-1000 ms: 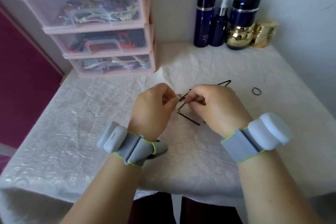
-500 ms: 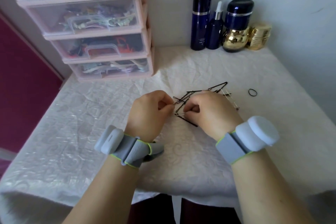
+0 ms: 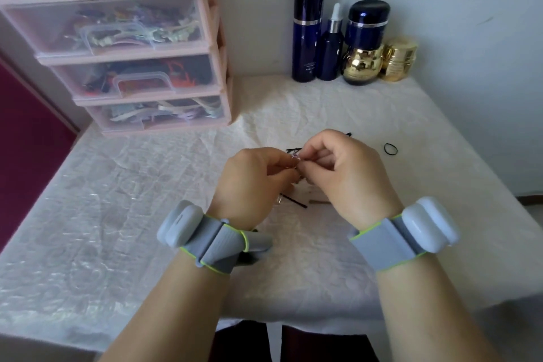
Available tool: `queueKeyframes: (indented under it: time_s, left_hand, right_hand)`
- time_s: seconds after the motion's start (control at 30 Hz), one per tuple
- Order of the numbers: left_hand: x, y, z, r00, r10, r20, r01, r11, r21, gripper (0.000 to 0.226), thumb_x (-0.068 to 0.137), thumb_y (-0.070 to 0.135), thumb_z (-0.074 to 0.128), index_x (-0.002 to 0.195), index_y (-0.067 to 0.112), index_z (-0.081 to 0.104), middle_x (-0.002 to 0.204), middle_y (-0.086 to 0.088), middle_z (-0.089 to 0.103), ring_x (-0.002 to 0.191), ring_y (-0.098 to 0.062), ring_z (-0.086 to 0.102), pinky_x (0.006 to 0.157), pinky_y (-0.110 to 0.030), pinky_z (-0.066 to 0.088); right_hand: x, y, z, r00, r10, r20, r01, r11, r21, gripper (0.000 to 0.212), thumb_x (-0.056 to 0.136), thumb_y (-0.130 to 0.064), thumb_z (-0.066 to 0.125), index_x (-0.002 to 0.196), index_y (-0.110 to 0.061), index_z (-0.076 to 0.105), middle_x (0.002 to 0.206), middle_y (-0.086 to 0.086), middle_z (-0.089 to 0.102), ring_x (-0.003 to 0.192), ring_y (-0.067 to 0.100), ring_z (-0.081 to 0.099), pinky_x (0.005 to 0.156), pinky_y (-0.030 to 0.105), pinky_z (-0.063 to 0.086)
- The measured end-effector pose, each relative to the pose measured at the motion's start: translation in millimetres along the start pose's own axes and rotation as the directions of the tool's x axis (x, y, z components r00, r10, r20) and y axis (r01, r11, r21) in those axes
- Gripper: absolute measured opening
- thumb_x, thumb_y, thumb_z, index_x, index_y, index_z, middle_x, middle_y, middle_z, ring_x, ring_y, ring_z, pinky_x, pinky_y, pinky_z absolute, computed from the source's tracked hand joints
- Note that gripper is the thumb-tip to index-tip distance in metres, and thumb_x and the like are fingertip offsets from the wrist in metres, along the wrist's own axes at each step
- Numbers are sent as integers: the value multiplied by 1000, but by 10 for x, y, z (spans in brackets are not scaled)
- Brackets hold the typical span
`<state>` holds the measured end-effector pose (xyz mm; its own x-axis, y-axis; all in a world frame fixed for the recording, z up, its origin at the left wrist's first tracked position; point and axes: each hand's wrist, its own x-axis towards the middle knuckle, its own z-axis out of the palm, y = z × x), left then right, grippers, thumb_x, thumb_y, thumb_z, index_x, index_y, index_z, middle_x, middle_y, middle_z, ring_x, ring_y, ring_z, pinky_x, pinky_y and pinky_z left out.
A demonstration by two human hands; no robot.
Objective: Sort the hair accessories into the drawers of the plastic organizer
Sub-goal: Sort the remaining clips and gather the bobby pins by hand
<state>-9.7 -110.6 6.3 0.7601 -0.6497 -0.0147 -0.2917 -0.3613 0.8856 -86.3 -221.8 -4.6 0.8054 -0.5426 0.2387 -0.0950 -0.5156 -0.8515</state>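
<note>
From the head view, we see our left hand and right hand meet above the surface, each grip narrow, pinching a small hairpin between them. More bobby pins lie beneath. A black hair tie sits right. The plastic organizer stands back left, drawers closed.

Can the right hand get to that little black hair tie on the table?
Probably yes. The black hair tie lies alone on the cloth just beside the right hand, nothing between them, though its fingers already pinch a small pin.
</note>
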Motion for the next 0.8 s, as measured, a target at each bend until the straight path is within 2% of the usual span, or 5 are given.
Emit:
queueKeyframes:
  time_s: [0.13, 0.2, 0.33, 0.67, 0.8]
  left_hand:
    - [71, 75, 110, 999, -39, -6, 38, 988, -147, 18, 83, 4, 63, 75, 19, 68, 59, 3, 69, 56, -9, 63, 55, -17, 51]
    - [110, 90, 112, 996, -82, -26, 72, 959, -273, 20, 85, 1, 59, 75, 16, 66, 54, 3, 67, 55, -12, 63, 55, -20, 53]
    - [192, 124, 179, 991, -133, -8, 114, 881, -459, 13, 88, -1, 56, 82, 7, 64, 55, 2, 66, 52, -10, 66, 56, -24, 56]
    - [255, 218, 333, 994, -105, 14, 100, 888, -449, 14, 83, -2, 61, 78, 10, 64, 61, 1, 67, 51, -8, 66, 52, -21, 55]
    - [263, 226, 340, 997, -79, 4, 74, 909, -411, 15, 82, -1, 63, 76, 13, 65, 56, 4, 67, 52, -8, 66, 54, -21, 55]
  right_hand:
    - [45, 78, -178, 997, 23, -71, -21, 999, 26, 28, 78, -3, 66, 73, -29, 58, 70, -14, 62, 64, 6, 60, 68, 18, 48]
    - [73, 153, -313, 992, 38, -119, -52, 992, -117, 20, 80, -7, 65, 80, -26, 61, 73, -13, 61, 64, 4, 57, 67, 13, 44]
    - [82, 335, -565, 977, 175, -124, -209, 909, -361, 11, 81, -15, 64, 89, -21, 68, 87, -1, 67, 77, 16, 59, 72, 25, 43]
    - [39, 328, -585, 958, 279, -68, -279, 850, -447, 17, 74, -38, 69, 85, -26, 70, 96, 0, 64, 90, 18, 60, 74, 24, 43]
    - [22, 300, -610, 951, 308, -27, -285, 839, -463, 30, 68, -44, 73, 93, -27, 68, 98, -3, 60, 93, 16, 58, 73, 24, 39]
